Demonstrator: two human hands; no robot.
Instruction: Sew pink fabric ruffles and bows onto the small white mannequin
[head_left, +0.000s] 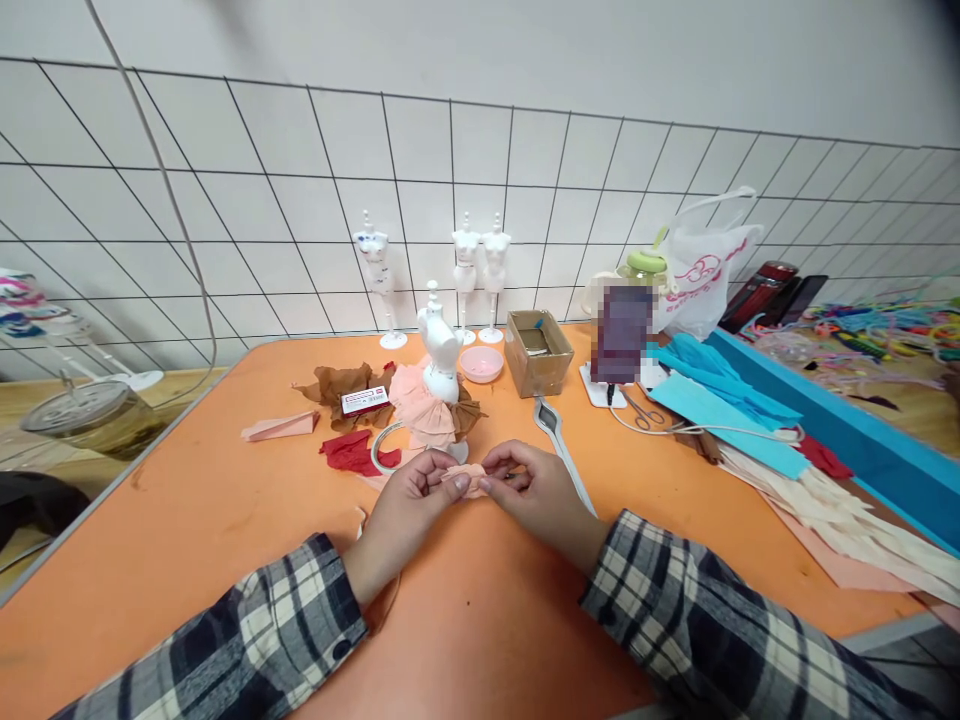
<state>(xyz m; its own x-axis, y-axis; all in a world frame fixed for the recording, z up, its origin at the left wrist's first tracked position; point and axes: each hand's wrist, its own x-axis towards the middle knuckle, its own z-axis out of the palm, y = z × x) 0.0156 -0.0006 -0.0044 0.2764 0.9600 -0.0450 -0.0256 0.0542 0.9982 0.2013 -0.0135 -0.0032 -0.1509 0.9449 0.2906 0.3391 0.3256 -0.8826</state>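
My left hand (405, 505) and my right hand (532, 490) meet over the orange table (225, 530), both pinching a small folded piece of peach crepe paper (466, 480) between thumbs and fingertips. Just beyond my hands stands a small white mannequin torso (439, 350) wearing a peach and brown ruffled paper skirt (427, 408). A scrap of red crepe paper (349, 452) and a roll of clear tape (386, 445) lie close to my left hand.
Three white mannequin stands (465, 260) line the back by the wire grid wall. A pink bowl (481, 363), a cardboard box (538, 352), a phone on a stand (622, 335), scissors (637, 408), a white tool (559, 440) and stacked crepe sheets (750, 410) lie right.
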